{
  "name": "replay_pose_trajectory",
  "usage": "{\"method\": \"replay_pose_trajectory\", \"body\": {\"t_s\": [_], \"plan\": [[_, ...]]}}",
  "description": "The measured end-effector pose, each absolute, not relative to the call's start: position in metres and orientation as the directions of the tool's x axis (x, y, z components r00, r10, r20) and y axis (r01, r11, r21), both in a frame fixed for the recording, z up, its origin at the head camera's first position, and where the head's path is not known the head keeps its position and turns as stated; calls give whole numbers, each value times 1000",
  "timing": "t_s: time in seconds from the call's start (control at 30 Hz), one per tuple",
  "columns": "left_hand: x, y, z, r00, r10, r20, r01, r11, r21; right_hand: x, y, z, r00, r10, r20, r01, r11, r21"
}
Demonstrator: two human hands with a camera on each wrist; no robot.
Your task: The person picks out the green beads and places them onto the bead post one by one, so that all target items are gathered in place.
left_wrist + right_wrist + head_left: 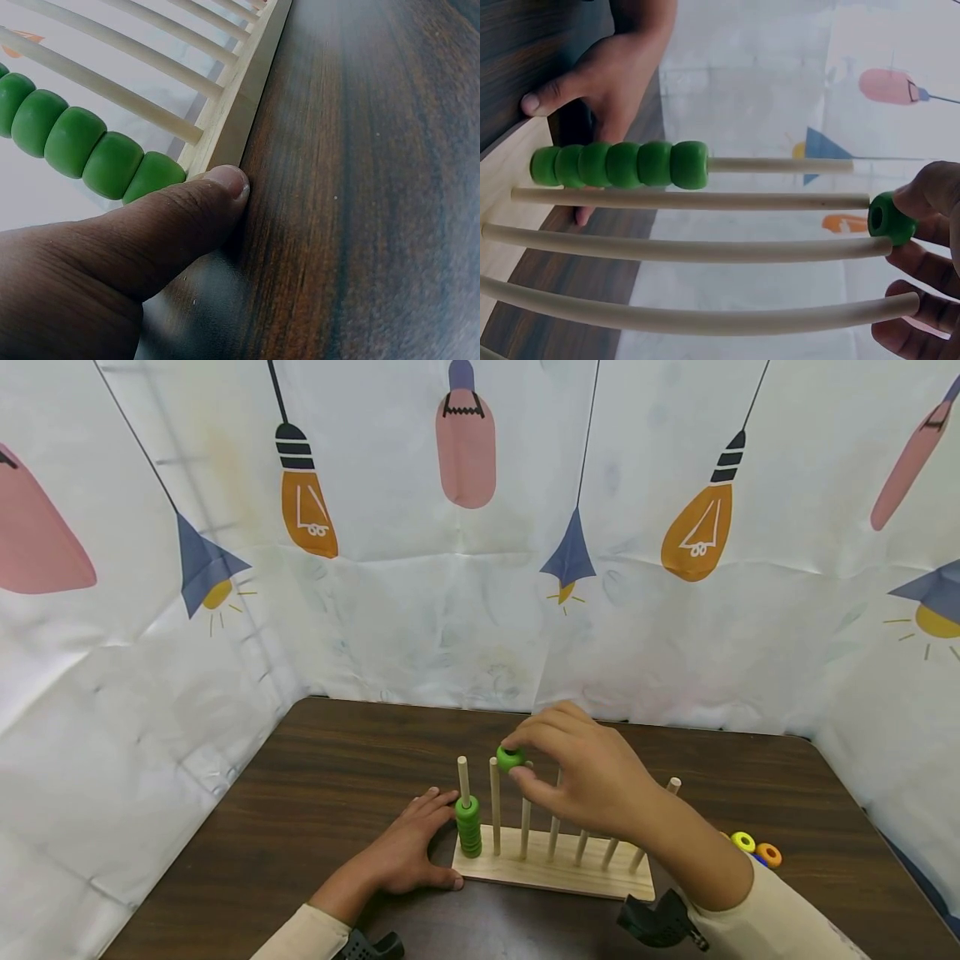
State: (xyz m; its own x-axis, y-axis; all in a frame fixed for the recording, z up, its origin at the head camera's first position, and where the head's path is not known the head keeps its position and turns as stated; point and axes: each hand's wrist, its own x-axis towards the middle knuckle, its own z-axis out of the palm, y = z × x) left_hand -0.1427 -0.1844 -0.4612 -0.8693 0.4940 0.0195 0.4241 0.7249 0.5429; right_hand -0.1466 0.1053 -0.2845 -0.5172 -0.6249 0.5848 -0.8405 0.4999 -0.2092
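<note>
My right hand (pixel 592 772) pinches a green bead (pixel 512 761) between thumb and fingertips, up by the tips of the pegs. In the right wrist view, the bead's hole (pixel 878 218) faces the tips of the second peg (pixel 697 199) and third peg (pixel 697 244). Several green beads (pixel 468 829) are stacked on the leftmost peg (pixel 463 774) of a wooden peg board (pixel 555 872). My left hand (pixel 408 845) rests at the board's left end, fingers extended behind and thumb (pixel 217 187) touching the front corner. The right hand and forearm partly hide the right-hand pegs.
Loose yellow (pixel 742 841) and orange beads (pixel 768 854), with a bit of blue, lie on the dark wooden table (pixel 360 743) right of the board, partly behind my right sleeve. A white printed cloth (pixel 420 635) hangs behind the table and along its sides.
</note>
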Motion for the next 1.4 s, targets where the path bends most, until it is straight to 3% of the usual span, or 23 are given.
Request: {"method": "replay_pose_trajectory", "body": {"t_s": [1.4], "plan": [[-141,-185,-457,-871,492,-9,404,726,556,-152,67,-283,-499,-640,584,-854,477,-208]]}}
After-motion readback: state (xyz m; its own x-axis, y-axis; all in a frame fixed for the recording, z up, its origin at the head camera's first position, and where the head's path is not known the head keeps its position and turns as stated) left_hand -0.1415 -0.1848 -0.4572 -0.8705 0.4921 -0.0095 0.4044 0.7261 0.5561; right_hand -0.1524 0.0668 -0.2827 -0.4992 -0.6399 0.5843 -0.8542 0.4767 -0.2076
